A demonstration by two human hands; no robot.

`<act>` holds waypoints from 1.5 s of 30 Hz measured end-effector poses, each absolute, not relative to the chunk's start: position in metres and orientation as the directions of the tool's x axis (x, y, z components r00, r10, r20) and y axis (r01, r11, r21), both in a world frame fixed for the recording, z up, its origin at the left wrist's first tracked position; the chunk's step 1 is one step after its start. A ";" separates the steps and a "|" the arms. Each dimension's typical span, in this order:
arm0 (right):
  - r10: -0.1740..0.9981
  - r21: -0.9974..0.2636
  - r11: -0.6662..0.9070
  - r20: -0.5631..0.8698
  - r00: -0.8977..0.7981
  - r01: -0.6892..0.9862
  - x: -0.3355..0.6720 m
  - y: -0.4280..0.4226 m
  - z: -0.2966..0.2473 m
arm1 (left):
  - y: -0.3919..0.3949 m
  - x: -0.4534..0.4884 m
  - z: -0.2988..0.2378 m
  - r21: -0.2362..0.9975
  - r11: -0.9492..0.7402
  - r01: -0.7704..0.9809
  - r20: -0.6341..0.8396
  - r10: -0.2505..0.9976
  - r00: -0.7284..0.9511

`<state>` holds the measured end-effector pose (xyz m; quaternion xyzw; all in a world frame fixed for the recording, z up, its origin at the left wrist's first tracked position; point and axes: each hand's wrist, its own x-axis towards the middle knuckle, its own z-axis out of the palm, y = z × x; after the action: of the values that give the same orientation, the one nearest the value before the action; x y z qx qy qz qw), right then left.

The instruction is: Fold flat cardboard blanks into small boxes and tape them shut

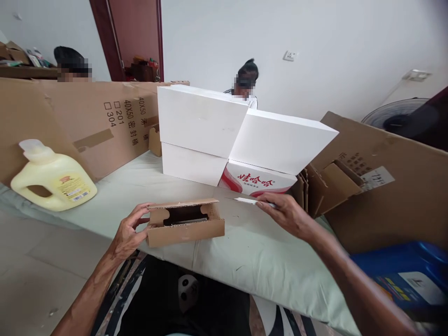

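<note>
My left hand grips the left end of a small brown cardboard box, with the thumb and fingers at its edge. The box lies at the near side of the cloth-covered table, its top open and its inside dark; a pale strip shows in it, too unclear to name. To the right of the box, my right hand is closed around a slim knife. Its white, pointed end is directed left, apart from the box. The fingers hide most of the handle.
White boxes are stacked behind, above a red-and-white carton. A yellow jug stands left and a blue container right. Large cardboard sheets flank the table. Two people are beyond the boxes.
</note>
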<state>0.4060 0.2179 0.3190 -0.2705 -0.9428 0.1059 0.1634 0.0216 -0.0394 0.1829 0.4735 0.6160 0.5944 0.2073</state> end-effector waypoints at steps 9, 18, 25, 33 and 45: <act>0.720 -0.399 0.686 0.495 -0.487 0.608 0.447 0.173 0.109 | -0.037 0.019 0.202 0.760 -0.196 0.620 0.464 0.832 -0.305; 0.628 -0.614 0.757 0.589 -0.509 0.224 0.368 0.166 0.208 | -0.043 0.041 0.216 0.526 -0.291 0.799 0.686 0.700 -0.197; 0.518 -0.689 0.725 0.539 -0.664 0.006 0.324 0.141 0.238 | -0.066 0.049 0.214 0.536 -0.214 0.817 0.715 0.629 -0.304; 0.488 -0.700 0.713 0.458 -0.743 0.038 0.330 0.133 0.218 | -0.076 0.055 0.204 0.644 -0.255 0.721 0.681 0.620 -0.389; 0.421 -0.579 0.816 0.584 -0.694 0.007 0.318 0.136 0.202 | -0.103 0.034 0.235 0.583 -0.355 0.731 0.642 0.753 -0.146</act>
<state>0.3181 0.1355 0.2021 -0.1218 -0.8773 0.2782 0.3716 0.0339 -0.1033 0.2353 0.6533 0.5680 0.5005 0.0108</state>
